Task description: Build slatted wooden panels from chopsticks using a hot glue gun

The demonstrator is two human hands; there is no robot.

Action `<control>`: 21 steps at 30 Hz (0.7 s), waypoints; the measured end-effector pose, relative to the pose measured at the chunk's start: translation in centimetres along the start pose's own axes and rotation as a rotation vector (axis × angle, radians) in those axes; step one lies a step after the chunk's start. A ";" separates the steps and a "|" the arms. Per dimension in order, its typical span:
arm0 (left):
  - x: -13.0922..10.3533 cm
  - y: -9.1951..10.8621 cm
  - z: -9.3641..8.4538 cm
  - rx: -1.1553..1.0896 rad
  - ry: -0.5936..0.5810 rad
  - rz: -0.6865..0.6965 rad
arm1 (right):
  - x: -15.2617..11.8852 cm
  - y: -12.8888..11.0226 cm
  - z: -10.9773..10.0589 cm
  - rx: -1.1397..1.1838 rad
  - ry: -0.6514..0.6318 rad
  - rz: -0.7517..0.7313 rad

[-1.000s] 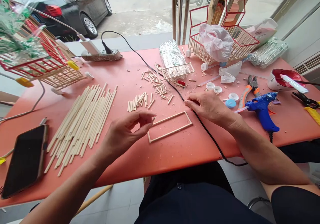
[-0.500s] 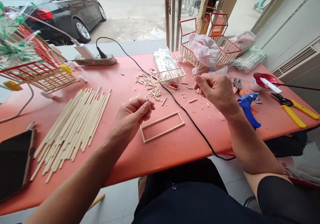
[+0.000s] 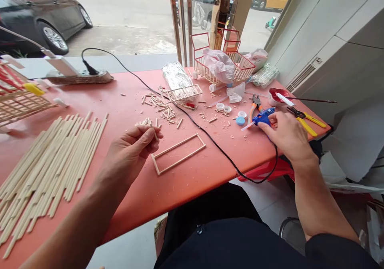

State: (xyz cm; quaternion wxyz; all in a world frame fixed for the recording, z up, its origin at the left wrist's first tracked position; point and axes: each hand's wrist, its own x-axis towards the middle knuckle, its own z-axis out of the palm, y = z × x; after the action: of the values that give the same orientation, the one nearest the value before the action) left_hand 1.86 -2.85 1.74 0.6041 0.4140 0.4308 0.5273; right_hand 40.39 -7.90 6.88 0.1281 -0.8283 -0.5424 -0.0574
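My left hand (image 3: pixel 133 147) is closed in a pinch on a short piece of wooden stick (image 3: pixel 155 135), mostly hidden by the fingers. Just below and right of it, a rectangular frame of thin wooden sticks (image 3: pixel 180 154) lies flat on the table. At the right, my right hand (image 3: pixel 288 135) has its thumb and fingers around the back part of a blue glue gun (image 3: pixel 264 117), which rests on the table with a clear glue stick at its left end. Orange-handled pliers (image 3: pixel 256 103) lie right behind the gun.
Long wooden sticks (image 3: pixel 54 161) lie at left; short cut pieces (image 3: pixel 160 107) are scattered mid-table. A black cord (image 3: pixel 222 145) crosses the red table (image 3: pixel 126 209). Yellow-handled cutters (image 3: pixel 310 123), a red cup (image 3: pixel 274 97) and a stick-built cart (image 3: pixel 207 71) stand farther right and back.
My right hand has moved right and down from above the table onto the glue gun. My left hand still pinches near the frame. The view has turned right.
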 end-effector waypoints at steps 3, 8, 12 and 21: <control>0.1 -0.2 0.1 0.003 -0.007 -0.018 | -0.6 1.0 1.7 -0.080 -0.030 0.055; 0.2 -0.1 0.3 0.017 -0.042 -0.003 | -1.0 0.8 2.4 -0.163 -0.024 0.053; 0.2 -0.1 0.6 -0.003 -0.064 -0.005 | -1.1 0.9 3.0 -0.125 -0.007 0.072; 0.8 -0.6 0.5 -0.028 -0.068 0.005 | -2.6 3.8 2.9 0.154 0.275 -0.085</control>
State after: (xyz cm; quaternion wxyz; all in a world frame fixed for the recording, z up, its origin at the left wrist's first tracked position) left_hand 2.59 -2.19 1.22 0.6230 0.4244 0.4014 0.5203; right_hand 42.67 -10.78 2.89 0.2616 -0.7768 -0.5569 -0.1340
